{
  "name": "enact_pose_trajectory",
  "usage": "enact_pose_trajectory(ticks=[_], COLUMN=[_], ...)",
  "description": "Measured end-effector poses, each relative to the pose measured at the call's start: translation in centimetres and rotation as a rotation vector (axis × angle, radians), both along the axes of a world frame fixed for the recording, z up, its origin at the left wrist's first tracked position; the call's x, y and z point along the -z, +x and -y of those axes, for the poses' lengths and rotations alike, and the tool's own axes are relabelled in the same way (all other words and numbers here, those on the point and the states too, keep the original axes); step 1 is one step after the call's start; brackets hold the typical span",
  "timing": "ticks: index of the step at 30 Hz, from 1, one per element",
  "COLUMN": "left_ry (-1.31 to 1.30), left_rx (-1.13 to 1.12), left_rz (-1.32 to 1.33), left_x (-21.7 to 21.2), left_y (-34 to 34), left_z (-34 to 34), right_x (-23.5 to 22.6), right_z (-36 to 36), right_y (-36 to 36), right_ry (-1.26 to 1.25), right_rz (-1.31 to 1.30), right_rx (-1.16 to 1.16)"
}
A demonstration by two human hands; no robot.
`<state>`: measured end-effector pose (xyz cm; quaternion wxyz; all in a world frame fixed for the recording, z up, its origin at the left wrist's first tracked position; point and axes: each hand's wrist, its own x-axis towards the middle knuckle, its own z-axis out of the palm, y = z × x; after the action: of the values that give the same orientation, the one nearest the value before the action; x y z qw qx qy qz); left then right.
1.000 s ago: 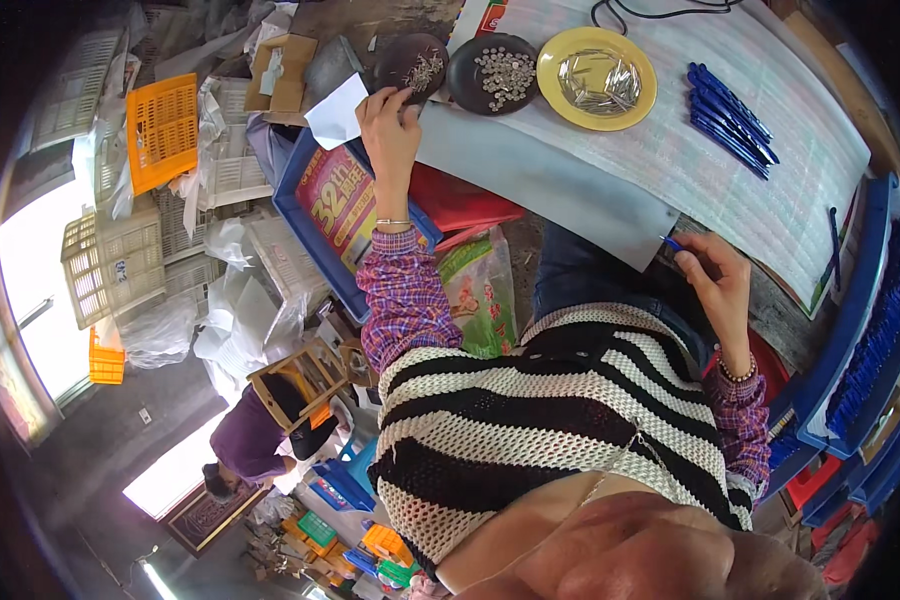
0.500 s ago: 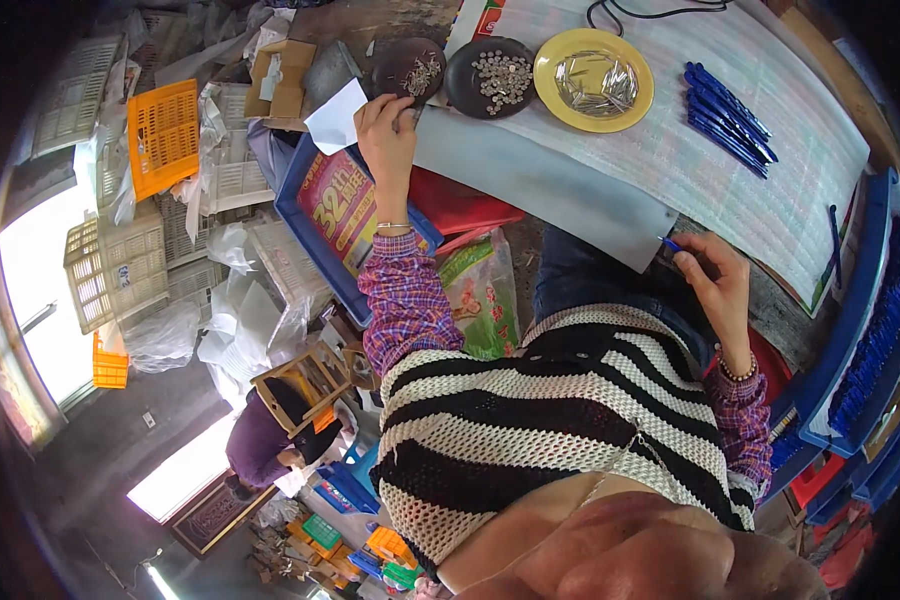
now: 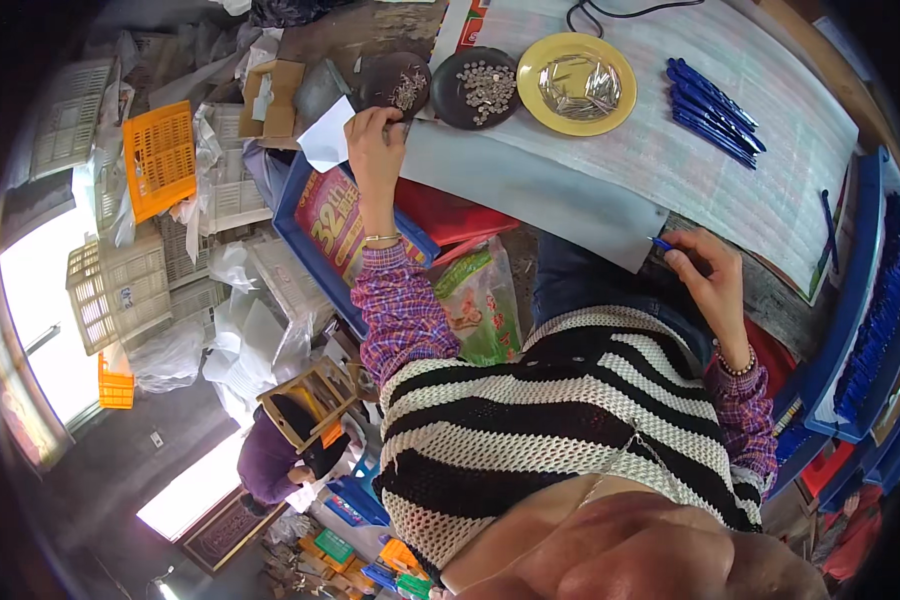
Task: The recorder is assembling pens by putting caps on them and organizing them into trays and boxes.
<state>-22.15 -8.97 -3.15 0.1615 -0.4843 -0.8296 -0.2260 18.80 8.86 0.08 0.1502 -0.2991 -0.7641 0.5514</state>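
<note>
Little has shifted since the earlier frame: the left hand (image 3: pixel 375 135) remains pinching small parts at the dark dish (image 3: pixel 395 82), at 11 o'clock on the worktop (image 3: pixel 530 180), while the right hand (image 3: pixel 708 278), at 3 o'clock, grips a blue pen (image 3: pixel 662 243), ready for assembly.

One view only — a fisheye camera on the person's head, looking steeply down over the striped sweater (image 3: pixel 570 430) to the table (image 3: pixel 670 170) at the picture's top. The chest is very near; the left hand (image 3: pixel 375 140) and right hand (image 3: pixel 705 280) lie farther out. The floor at left curves away — edges bend toward the dark rim.
</note>
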Motion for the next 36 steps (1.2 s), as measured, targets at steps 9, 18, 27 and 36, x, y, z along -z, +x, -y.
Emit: enact_pose_trajectory(ticks=[9,18,27,36], left_ry=[-0.131,-0.028,0.176,0.193], left_rx=[0.000,0.018,-0.125,-0.110], left_rz=[0.024,0.274,0.448,0.444], left_x=[-1.1,-1.5,-1.4,-0.9], left_y=[-0.8,-1.2,-1.4,-1.7], left_z=[-0.3,-0.8,-2.2,-2.3], right_x=[-0.4,0.1,-0.1,-0.5], right_z=[0.1,0.0,0.0,-0.2], right_y=[-0.1,0.1,0.2,0.1], right_ry=[-0.004,0.010,-0.016,0.043], right_rz=[-0.029,-0.040,-0.004,-0.036], right_rx=[0.026,0.031,0.019,-0.016])
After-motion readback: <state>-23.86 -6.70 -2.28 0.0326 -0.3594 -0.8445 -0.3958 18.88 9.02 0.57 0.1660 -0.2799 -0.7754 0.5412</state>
